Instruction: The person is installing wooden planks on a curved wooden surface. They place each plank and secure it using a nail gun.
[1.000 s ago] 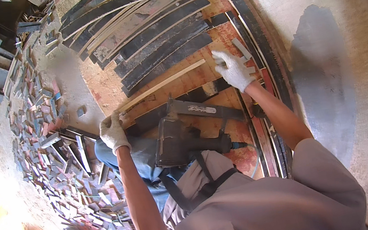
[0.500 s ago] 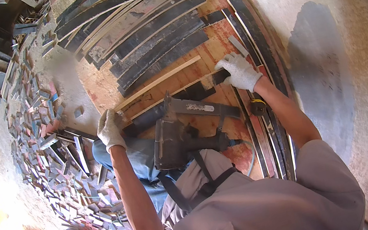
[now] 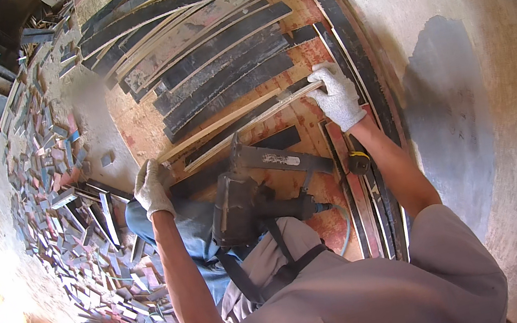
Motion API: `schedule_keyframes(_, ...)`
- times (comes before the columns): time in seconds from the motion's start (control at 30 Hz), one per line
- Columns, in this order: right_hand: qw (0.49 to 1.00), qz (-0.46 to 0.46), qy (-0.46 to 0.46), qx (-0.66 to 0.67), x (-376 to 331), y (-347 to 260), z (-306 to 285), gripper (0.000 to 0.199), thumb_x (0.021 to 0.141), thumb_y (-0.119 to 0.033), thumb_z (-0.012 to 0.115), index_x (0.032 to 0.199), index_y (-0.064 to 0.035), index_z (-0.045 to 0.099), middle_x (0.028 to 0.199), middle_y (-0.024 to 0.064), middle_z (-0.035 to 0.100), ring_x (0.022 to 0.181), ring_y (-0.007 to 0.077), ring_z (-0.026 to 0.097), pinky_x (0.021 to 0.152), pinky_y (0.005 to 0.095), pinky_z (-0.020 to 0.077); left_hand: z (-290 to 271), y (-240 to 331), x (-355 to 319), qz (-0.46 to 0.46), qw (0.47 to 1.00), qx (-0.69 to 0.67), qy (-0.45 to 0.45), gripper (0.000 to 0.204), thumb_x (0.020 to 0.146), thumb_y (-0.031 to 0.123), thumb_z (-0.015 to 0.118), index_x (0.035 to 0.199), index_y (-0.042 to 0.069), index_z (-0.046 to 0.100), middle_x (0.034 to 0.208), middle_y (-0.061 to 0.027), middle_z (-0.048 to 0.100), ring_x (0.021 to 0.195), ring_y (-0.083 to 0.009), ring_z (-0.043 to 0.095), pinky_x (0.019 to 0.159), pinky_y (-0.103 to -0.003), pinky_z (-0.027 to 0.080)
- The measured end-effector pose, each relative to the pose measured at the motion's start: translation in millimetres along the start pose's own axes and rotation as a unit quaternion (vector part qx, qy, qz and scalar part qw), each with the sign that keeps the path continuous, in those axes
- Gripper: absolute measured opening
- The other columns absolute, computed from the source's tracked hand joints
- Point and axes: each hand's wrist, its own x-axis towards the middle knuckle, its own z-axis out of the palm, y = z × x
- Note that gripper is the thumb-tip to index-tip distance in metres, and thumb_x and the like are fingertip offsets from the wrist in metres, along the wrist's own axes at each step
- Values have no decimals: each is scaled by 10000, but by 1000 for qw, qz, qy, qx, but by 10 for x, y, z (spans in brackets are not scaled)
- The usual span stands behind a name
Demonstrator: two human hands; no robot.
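My right hand, in a white work glove, grips the right end of a long pale wooden strip. The strip lies slanted across a reddish plywood board. My left hand, also gloved, is curled over the strip's left end at the board's near-left edge. A stack of dark and pale strips lies just beyond it. A dark nail gun hangs on a strap at my chest, between my arms.
Several small wood offcuts litter the ground to the left. Dark metal rails run along the board's right side, with bare concrete floor beyond. A small yellow-and-black round object lies near my right forearm.
My right hand has brought the strip's right end down and closer to me, away from the stack. My left hand has stayed almost still.
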Motion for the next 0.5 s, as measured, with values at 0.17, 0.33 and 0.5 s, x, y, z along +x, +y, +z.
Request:
schedule_keyframes(0.17, 864, 346, -26, 364, -67, 26, 322, 245, 802, 8, 768, 1006, -26, 636, 1117, 99, 689, 993, 194, 689, 784, 316, 575, 10, 8, -13, -12, 1000, -13, 5, 289, 917, 177, 778, 1141, 11, 702, 891, -86, 719, 695, -167, 696, 568, -290, 581)
schedule_keyframes(0.33, 780, 512, 42, 358, -106, 37, 517, 347, 799, -11, 785, 1078, 55, 591, 1164, 158, 611, 766, 190, 701, 538, 273, 596, 84, 52, -71, -16, 1000, -11, 4, 293, 921, 181, 774, 1148, 13, 695, 889, -90, 722, 706, -174, 704, 566, -289, 579)
schedule_keyframes(0.5, 799, 403, 74, 440, 98, -478, 68, 537, 859, 25, 737, 1369, 32, 568, 1191, 148, 674, 904, 152, 697, 604, 259, 602, -10, 13, -82, -14, 1000, 15, 15, 330, 936, 227, 763, 1176, 12, 690, 958, -113, 727, 775, -205, 719, 635, -315, 605)
